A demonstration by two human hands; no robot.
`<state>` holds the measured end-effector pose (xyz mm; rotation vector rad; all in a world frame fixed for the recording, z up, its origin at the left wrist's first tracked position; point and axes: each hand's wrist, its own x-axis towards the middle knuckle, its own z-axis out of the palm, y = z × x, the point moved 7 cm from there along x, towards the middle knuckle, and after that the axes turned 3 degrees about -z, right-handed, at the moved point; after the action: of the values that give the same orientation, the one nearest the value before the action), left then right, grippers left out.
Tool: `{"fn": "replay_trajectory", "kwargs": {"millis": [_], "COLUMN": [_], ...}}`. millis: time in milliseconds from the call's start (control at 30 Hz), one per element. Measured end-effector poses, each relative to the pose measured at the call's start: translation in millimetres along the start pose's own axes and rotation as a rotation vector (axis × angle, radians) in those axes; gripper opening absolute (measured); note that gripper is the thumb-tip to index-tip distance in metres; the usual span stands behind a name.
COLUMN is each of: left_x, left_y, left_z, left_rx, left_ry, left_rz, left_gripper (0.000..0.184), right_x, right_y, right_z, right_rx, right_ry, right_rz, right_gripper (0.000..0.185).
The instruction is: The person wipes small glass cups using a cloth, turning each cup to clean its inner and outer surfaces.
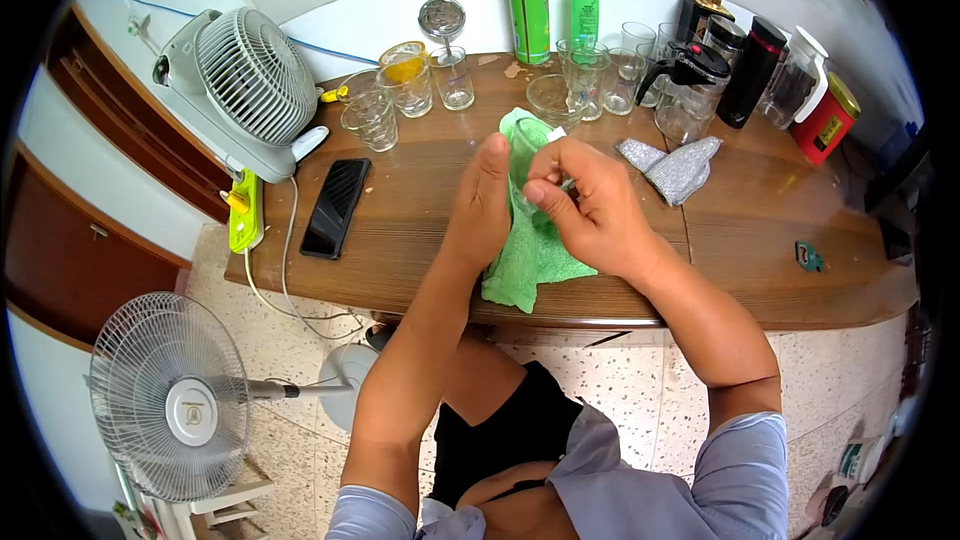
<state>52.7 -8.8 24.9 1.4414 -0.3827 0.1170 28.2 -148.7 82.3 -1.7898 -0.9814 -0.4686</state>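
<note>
Left hand (482,202) held a clear drinking glass (522,145) with a green cloth (513,265); the right hand (592,205) curled close at the glass's right, its grip unclear. Bare worktop (425,210) separated them from the phone (336,208), leftward.

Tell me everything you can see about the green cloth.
The green cloth is pale, bright green, with a soft, finely textured surface like terry or microfiber. It is bunched and creased, its upper part gathered around a clear drinking glass between the left hand and right hand. Below them it spreads into two loose corners above the wooden table, near its front edge; whether they touch the wood is unclear. The hands hide part of it.
</note>
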Motion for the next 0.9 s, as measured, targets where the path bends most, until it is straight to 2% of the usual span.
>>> {"fn": "replay_trajectory", "kwargs": {"millis": [200,267,400,500,600,700,800,900], "left_x": [-9,-8,-6,-10,-10,-9,-3,-8], "left_y": [0,-11,-19,-16,-9,-2,-11,5], "left_z": [8,3,4,4,11,20,18,21], "left_rx": [-0.449,-0.516,-0.554,-0.343,-0.271,-0.33,-0.484,-0.533], "left_ry": [0.079,-0.007,-0.127,0.051,0.144,0.038,-0.132,-0.2], "left_rz": [-0.288,-0.367,-0.418,-0.506,-0.526,-0.476,-0.417,-0.358], "left_gripper": [0.073,0.077,0.084,0.091,0.1,0.109,0.115,0.118], "right_x": [-3,-4,-1,6,11,10,4,4], "right_y": [-9,-15,-13,-16,-9,-3,11,8], "right_z": [13,14,7,-3,-14,-13,-1,6], "right_rx": [0.01,0.003,-0.013,-0.055,-0.071,-0.07,0.131,0.237], "right_ry": [-0.218,-0.281,-0.169,-0.054,0.035,0.054,-0.142,-0.327], "right_rz": [-0.07,-0.072,-0.151,-0.187,-0.194,-0.139,-0.08,-0.017], "right_gripper": [0.015,0.018,0.021,0.022,0.019,0.019,0.017,0.016]}}
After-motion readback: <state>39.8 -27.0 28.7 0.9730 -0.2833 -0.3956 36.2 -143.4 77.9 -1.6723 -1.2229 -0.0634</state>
